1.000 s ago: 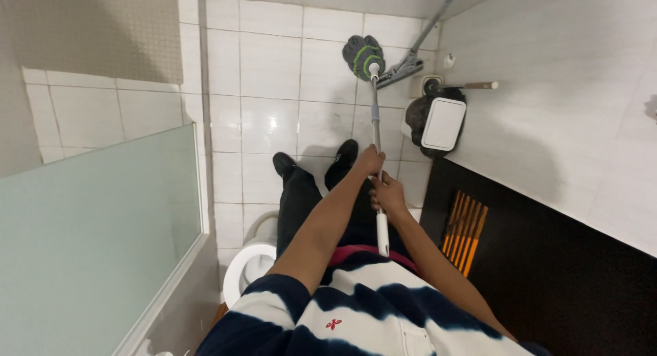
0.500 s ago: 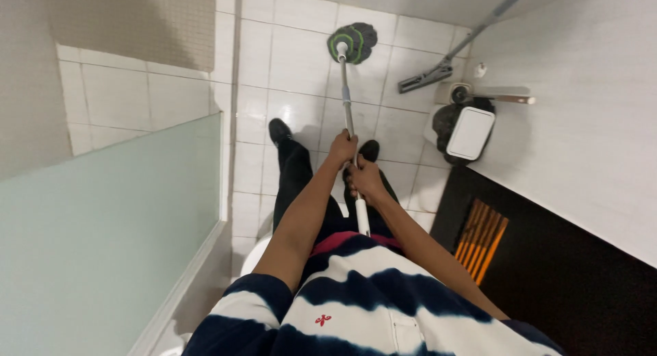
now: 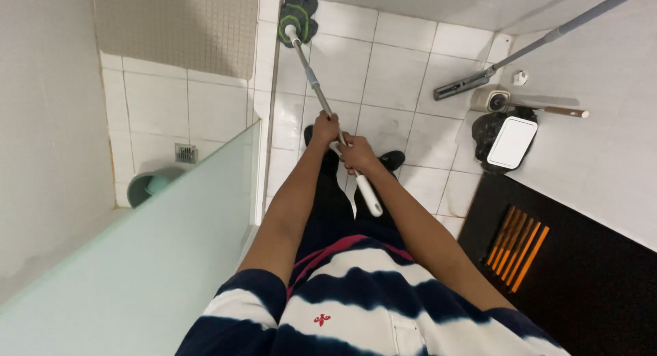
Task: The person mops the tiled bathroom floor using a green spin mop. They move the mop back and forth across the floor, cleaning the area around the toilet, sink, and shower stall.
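I'm looking down into a home bathroom: white floor tiles [image 3: 404,68], a frosted glass shower screen [image 3: 137,260], a floor drain [image 3: 185,153] (inside the shower), a lidded bin [image 3: 510,142], a black mat [image 3: 582,287].

Glass partition [image 3: 171,246] crowds the left; bin [image 3: 510,142] stands right.

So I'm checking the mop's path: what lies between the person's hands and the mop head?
In the head view, only the mop's metal pole over bare white floor tiles, from left hand to mop head.
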